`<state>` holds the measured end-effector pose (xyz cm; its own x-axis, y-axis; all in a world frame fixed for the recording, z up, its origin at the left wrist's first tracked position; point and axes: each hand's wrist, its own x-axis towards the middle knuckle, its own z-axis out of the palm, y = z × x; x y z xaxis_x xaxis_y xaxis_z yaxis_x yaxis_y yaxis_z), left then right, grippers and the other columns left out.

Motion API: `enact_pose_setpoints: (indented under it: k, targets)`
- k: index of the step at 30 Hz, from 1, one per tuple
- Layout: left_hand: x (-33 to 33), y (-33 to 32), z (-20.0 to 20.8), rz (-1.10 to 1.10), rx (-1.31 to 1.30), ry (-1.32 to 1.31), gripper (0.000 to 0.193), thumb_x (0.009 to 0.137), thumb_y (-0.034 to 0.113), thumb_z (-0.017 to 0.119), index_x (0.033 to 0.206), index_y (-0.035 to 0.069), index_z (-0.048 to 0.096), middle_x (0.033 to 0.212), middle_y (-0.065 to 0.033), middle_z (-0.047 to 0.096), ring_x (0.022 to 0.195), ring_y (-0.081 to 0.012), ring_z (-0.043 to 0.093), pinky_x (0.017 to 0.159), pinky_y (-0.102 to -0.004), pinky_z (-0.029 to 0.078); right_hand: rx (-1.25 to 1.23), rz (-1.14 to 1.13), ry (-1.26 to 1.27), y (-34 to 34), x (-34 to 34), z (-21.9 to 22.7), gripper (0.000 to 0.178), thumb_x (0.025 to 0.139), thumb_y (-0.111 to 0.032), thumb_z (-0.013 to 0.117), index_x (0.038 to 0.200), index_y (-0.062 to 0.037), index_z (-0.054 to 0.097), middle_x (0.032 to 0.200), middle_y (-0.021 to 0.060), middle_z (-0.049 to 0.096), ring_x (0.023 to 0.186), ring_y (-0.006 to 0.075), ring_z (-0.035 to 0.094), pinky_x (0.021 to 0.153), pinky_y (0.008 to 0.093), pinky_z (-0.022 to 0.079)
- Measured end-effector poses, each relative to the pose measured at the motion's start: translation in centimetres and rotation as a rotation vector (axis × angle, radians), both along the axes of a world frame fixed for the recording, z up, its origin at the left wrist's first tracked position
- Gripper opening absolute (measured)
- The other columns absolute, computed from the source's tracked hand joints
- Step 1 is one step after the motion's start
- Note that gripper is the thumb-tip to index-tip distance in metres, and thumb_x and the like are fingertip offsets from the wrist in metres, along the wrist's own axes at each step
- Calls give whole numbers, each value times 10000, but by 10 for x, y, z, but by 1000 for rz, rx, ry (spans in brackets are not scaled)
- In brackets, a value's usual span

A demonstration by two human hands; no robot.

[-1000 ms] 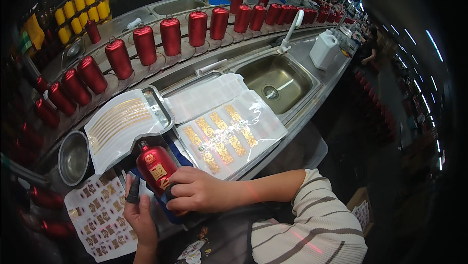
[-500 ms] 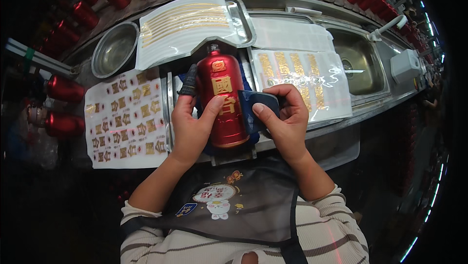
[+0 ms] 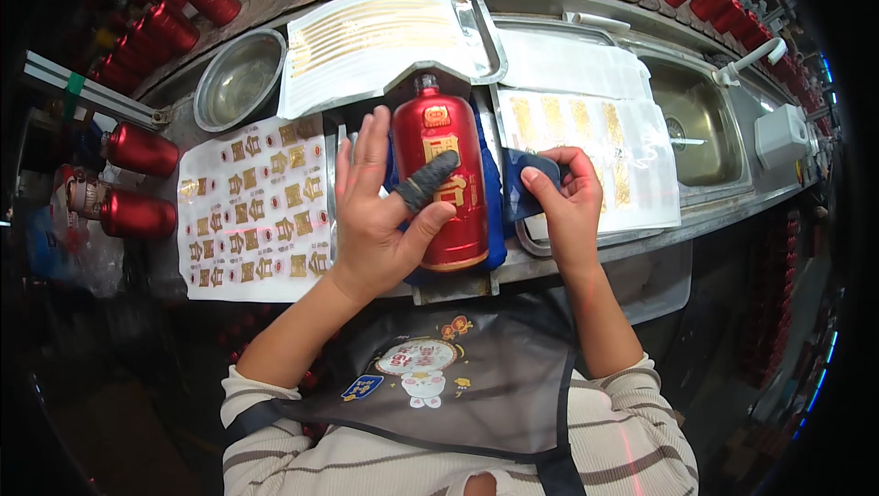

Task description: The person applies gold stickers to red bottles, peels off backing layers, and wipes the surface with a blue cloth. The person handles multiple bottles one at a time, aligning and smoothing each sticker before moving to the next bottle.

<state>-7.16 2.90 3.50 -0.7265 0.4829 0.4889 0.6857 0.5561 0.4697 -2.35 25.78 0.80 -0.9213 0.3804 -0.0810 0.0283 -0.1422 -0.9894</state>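
Observation:
A glossy red bottle [image 3: 465, 235] with gold characters on its front lies on a blue cloth [image 3: 494, 212], neck pointing away from me. My left hand [image 3: 374, 235] rests at the bottle's left side, fingers stretched out. Its forefinger, in a dark finger cover [image 3: 427, 179], lies across the gold characters and hides part of them, with the thumb on the bottle below. Just right of the bottle, my right hand [image 3: 575, 203] pinches a dark blue flat scraper [image 3: 522, 192] between thumb and fingers. The scraper stands apart from the bottle.
At left lies a sheet of gold character decals [image 3: 259, 272]; beyond the bottle, a sheet of gold strips [image 3: 375, 38]. More gold decals [image 3: 554, 120] lie at right, before a sink [image 3: 723, 148]. A metal bowl [image 3: 240, 79] stands far left. Red bottles [image 3: 137, 215] line the counter.
My left hand has shifted from gripping the bottle's side to laying its covered forefinger across the front. My right hand has drawn the scraper away to the right. The bottle's face has turned.

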Motion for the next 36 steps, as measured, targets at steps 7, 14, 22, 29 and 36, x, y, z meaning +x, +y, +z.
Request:
enact_pose_setpoints:
  k: [7, 14, 22, 29, 36]
  targets:
    - [0, -1, 18, -117, -288, 140, 314, 786, 391, 731, 1060, 240, 761, 1559, -218, 349, 1404, -532, 275, 1108, -688, 135, -389, 182, -102, -2, 1, 16, 78, 895, -109, 592, 897, -35, 616, 839, 1, 627, 799, 57, 548, 754, 213, 428]
    - [10, -21, -10, -16, -169, 36, 395, 927, 512, 589, 1076, 200, 778, 1590, -265, 246, 1444, -520, 207, 1128, -671, 75, 616, 179, 371, -46, 30, 31, 184, 852, -37, 701, 1030, 4, 683, 878, 131, 709, 704, 198, 683, 612, 294, 510]
    - [-27, -8, 5, 7, -99, -38, 356, 929, 402, 619, 1028, 93, 766, 1587, -285, 234, 1447, -499, 227, 1148, -644, 59, 859, 113, 470, -51, 23, 30, 241, 811, -76, 755, 1043, -50, 693, 791, 91, 698, 573, 227, 635, 522, 332, 479]
    - [-26, -21, -4, -5, -63, -79, 602, 1017, 523, 404, 1282, 26, 616, 1604, -244, 228, 1486, -396, 222, 1181, -583, 50, 795, 119, 473, -48, 26, 19, 279, 826, -117, 764, 1088, -62, 688, 696, 106, 657, 569, 250, 644, 533, 345, 491]
    - [-54, -3, 2, -107, -32, -64, 524, 1031, 450, 437, 1073, -5, 693, 1608, -242, 224, 1484, -410, 220, 1169, -607, 42, 775, 71, 491, -46, 28, 17, 262, 826, -122, 755, 1072, -70, 681, 689, 98, 649, 577, 262, 647, 530, 353, 490]
